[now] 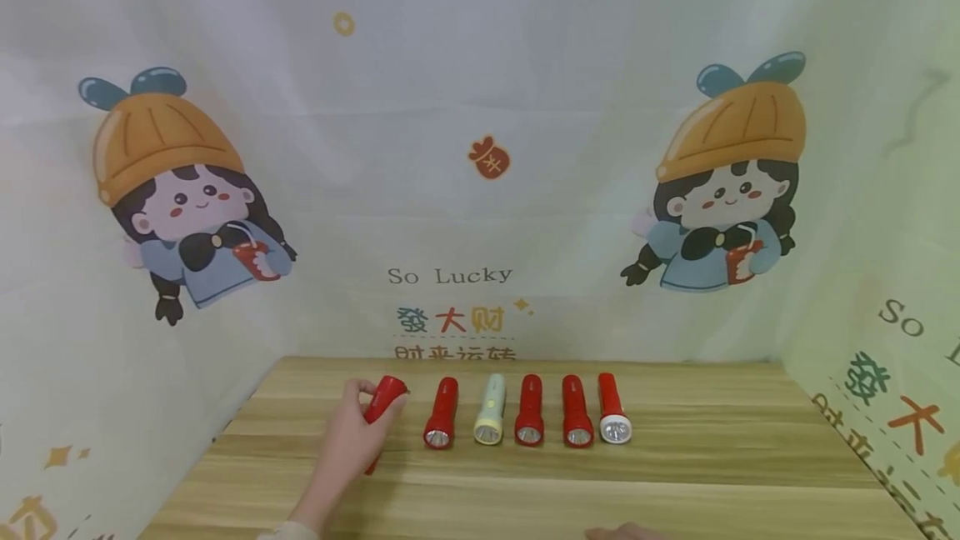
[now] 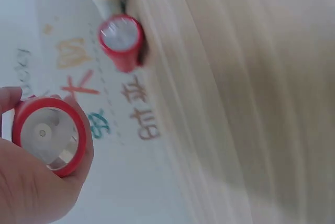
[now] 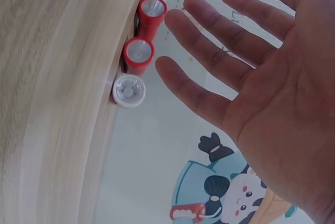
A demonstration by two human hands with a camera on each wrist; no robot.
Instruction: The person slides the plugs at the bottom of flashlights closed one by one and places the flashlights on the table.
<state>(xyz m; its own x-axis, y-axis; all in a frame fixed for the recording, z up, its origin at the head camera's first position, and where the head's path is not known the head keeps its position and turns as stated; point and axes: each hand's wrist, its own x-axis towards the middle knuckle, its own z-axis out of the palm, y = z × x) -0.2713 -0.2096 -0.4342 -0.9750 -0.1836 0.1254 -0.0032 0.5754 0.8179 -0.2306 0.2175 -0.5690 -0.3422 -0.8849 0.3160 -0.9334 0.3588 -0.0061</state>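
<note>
Left of a row of flashlights, my left hand grips a red flashlight by its body. In the left wrist view its clear round lens in a red rim faces the camera, with the fingers curled round the head. Closest to it in the row is another red flashlight. My right hand holds nothing, its fingers stretched out and spread; in the head view only a bit of it shows at the bottom edge.
The row continues rightward with a pale flashlight with a yellow rim, two red ones and a red flashlight with a white head. All lie on a wooden table, lenses toward me. A printed cloth hangs behind and at the sides.
</note>
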